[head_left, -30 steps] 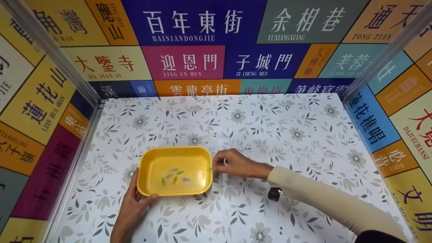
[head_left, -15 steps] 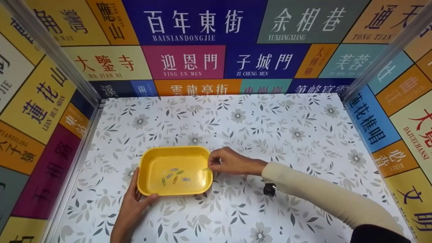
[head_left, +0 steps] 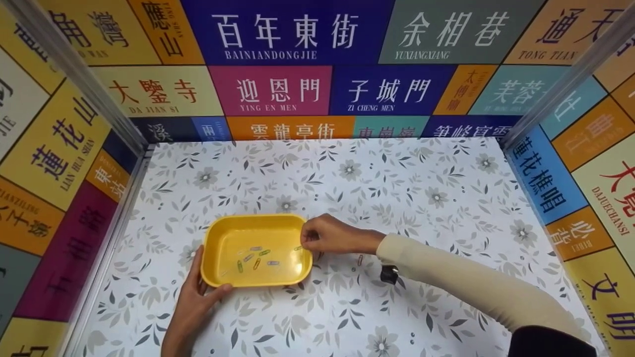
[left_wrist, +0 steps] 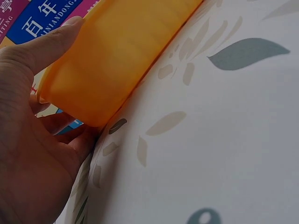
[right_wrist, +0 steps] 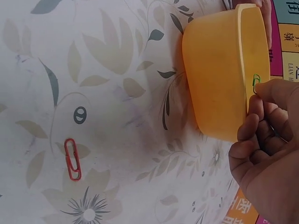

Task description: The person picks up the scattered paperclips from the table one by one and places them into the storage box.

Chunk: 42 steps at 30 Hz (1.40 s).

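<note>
A yellow plastic tray (head_left: 233, 225) stands on the patterned tabletop, with several coloured paper clips (head_left: 257, 264) lying on its floor. My left hand (head_left: 198, 292) grips the tray's left front corner, its thumb on the rim and the fingers round the side; the left wrist view shows the tray wall (left_wrist: 117, 56) between them. My right hand (head_left: 332, 235) is at the tray's right rim, thumb and forefinger pinching a green paper clip (right_wrist: 256, 81) just inside the wall. A red paper clip (right_wrist: 72, 159) lies on the table, right of the tray.
The table (head_left: 397, 173) has a white covering printed with grey leaves and flowers. Walls of coloured place-name signs (head_left: 283, 91) enclose its back and sides. A small black device (head_left: 389, 274) hangs at the right wrist.
My right hand has moved left, carrying the green paper clip from outside the tray's right rim to over its inside. The left hand has kept its grip on the tray.
</note>
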Tool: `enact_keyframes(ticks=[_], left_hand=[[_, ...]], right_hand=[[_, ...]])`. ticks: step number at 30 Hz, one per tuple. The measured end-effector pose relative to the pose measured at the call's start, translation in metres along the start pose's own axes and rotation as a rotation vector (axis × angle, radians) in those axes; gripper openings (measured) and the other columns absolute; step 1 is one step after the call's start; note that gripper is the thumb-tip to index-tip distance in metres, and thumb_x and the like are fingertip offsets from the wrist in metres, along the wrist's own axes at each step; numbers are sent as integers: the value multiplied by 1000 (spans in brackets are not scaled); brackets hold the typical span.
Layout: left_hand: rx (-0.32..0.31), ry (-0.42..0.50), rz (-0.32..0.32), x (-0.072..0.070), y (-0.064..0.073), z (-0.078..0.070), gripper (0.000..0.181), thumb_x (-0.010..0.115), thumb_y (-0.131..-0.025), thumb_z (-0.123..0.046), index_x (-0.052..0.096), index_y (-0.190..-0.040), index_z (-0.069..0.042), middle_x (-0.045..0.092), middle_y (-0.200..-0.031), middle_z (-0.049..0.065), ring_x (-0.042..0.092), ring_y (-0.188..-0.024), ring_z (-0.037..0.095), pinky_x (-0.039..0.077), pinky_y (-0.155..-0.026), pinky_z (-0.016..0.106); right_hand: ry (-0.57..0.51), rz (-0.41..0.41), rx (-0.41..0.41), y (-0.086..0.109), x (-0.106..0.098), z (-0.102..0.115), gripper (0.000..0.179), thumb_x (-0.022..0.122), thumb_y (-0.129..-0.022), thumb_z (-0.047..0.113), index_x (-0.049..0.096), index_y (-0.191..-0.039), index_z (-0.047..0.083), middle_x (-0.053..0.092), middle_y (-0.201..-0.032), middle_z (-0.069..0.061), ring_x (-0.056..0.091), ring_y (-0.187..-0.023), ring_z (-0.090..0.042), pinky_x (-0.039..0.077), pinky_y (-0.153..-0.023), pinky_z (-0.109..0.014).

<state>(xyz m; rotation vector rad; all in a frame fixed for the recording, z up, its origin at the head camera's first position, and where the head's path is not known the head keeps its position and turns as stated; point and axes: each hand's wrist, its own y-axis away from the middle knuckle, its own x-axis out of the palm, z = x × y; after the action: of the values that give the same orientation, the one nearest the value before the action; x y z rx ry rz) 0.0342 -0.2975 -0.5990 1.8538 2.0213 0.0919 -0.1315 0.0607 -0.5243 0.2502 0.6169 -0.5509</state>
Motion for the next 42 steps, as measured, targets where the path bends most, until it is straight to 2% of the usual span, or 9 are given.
enact_keyframes(ticks=[2, 4, 9, 12, 20, 29, 37, 42], left_hand=[[-14, -2, 0, 0, 0, 0, 124, 93, -92, -32, 3, -177, -40, 2, -182, -20, 12, -169, 16, 20, -134, 28], [-17, -3, -1, 0, 1, 0, 124, 93, -92, -33, 3, -177, -41, 1, -181, -20, 12, -169, 16, 20, -134, 28], [46, 26, -5, 1, 2, 1, 124, 93, -92, -25, 6, -179, -32, 3, -183, -15, 13, -169, 18, 23, -126, 11], [69, 35, -4, 1, 3, 2, 123, 93, -92, -23, 7, -179, -28, 3, -184, -13, 13, -169, 19, 24, -122, 7], [26, 25, 3, 0, 1, 2, 124, 93, -92, -26, 4, -178, -36, 0, -183, -16, 10, -169, 17, 20, -126, 10], [-19, 29, 3, 0, 0, 2, 126, 94, -91, -30, 3, -177, -41, -1, -182, -20, 8, -169, 13, 17, -134, 23], [0, 27, 0, 0, 1, 0, 126, 94, -91, -27, 5, -178, -37, 1, -183, -16, 11, -169, 17, 20, -129, 14], [-6, 19, 13, -1, 0, 0, 126, 93, -92, -26, 3, -177, -40, 0, -183, -18, 11, -169, 16, 20, -131, 18]], right_hand=[[4, 3, 5, -1, -1, 1, 6, 74, -99, 4, 80, -98, 5, 75, -89, -1, 61, -77, -5, 54, -71, -20], [7, 8, 12, -2, -2, 2, 7, 73, -100, 4, 80, -98, 5, 74, -89, 0, 61, -77, -5, 54, -71, -20], [32, -4, -2, -6, -4, 5, 8, 72, -98, 2, 79, -96, 6, 74, -88, 0, 60, -78, -5, 53, -71, -20], [60, -5, -8, -10, -7, 8, 8, 73, -97, 1, 79, -95, 5, 75, -88, -2, 60, -78, -6, 53, -71, -20], [98, 41, 28, -21, -12, 16, 8, 73, -98, 3, 81, -98, 6, 77, -91, -1, 62, -78, -7, 56, -72, -22], [100, 86, 18, -31, -9, 19, 8, 73, -99, 3, 78, -95, 7, 75, -89, 0, 62, -78, -7, 55, -72, -20], [126, 113, 20, -37, -5, 25, 9, 73, -99, 3, 77, -92, 7, 73, -87, 1, 61, -77, -7, 53, -70, -19], [130, 128, 26, -43, -4, 28, 10, 72, -101, 4, 76, -92, 7, 74, -89, 0, 61, -75, -7, 52, -68, -18]])
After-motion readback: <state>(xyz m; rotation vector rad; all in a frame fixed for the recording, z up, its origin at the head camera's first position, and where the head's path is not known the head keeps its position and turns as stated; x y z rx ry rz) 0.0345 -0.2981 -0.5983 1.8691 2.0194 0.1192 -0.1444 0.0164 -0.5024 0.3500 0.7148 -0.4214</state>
